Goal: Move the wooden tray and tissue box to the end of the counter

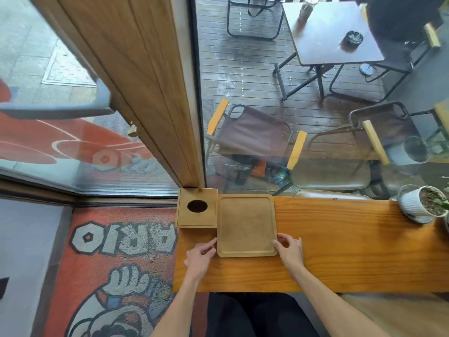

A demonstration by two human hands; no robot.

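Counter end: tissue box touching wooden tray.

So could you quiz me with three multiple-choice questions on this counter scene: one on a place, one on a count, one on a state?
1. Where is the tissue box?
A. At the counter's left end, beside the wooden tray
B. On the tray
C. By the plant pot

2. How many hands touch the tray?
A. None
B. One
C. Two

3. The tray is:
A. Full of cups
B. Empty
C. Upside down

Answers: 1 A, it sits at the left corner beside the tray. 2 C, left hand and right hand flank it. 3 B, its recess is bare.
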